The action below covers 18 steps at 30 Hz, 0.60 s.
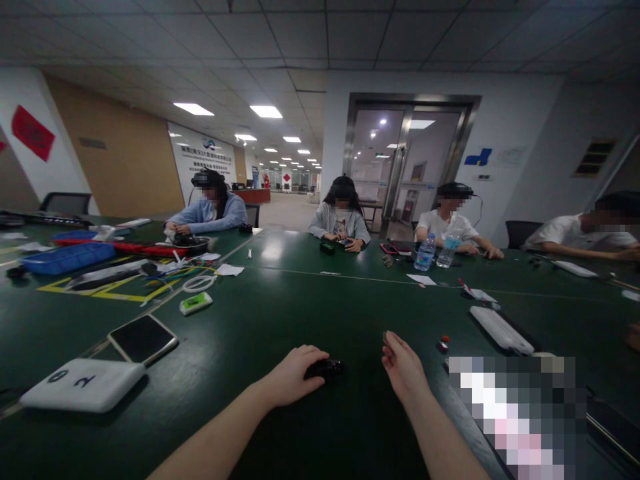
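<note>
Black object (pixel 334 367) now gripped between thumb and fingers of the left hand (pixel 290 377), table (pixel 280 307) beneath; probably light, stiff, slippery, best held by its sides. Beside that grip, whether anything is pinched by the right hand (pixel 403 367) cannot be told.

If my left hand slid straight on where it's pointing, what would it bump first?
The shiny black thing; your left hand seems to touch it, though depth is unclear.
</note>
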Available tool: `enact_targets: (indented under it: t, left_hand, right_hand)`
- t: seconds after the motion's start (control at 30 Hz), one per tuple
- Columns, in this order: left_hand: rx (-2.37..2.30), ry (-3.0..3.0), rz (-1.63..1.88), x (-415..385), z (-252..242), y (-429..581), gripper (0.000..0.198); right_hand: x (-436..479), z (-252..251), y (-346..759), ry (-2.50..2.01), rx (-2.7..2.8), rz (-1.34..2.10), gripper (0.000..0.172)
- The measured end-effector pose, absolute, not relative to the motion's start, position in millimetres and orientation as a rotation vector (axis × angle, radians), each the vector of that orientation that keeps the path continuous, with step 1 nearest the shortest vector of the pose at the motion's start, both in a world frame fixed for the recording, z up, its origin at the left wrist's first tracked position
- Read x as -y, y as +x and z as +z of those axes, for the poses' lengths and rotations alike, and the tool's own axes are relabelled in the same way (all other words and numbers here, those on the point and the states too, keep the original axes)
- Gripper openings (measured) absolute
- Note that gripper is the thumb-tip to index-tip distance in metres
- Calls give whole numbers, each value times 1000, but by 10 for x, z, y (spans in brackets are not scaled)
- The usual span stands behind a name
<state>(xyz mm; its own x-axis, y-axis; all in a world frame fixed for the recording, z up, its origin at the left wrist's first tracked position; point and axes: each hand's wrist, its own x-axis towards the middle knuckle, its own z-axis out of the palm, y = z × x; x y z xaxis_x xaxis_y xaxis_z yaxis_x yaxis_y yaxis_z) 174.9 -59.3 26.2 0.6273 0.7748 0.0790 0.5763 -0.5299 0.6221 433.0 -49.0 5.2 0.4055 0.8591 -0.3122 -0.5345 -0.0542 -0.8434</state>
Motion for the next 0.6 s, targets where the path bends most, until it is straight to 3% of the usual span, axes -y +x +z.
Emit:
enact_targets:
  t: [0.23,0.6]
  left_hand:
    - [-1058,2256,465,583,245,1723,48]
    - [-1052,2251,473,539,173,1711,48]
  right_hand:
    - [519,130,4281,-1150,301,1148,10]
    - [516,105,4285,-1161,324,1169,13]
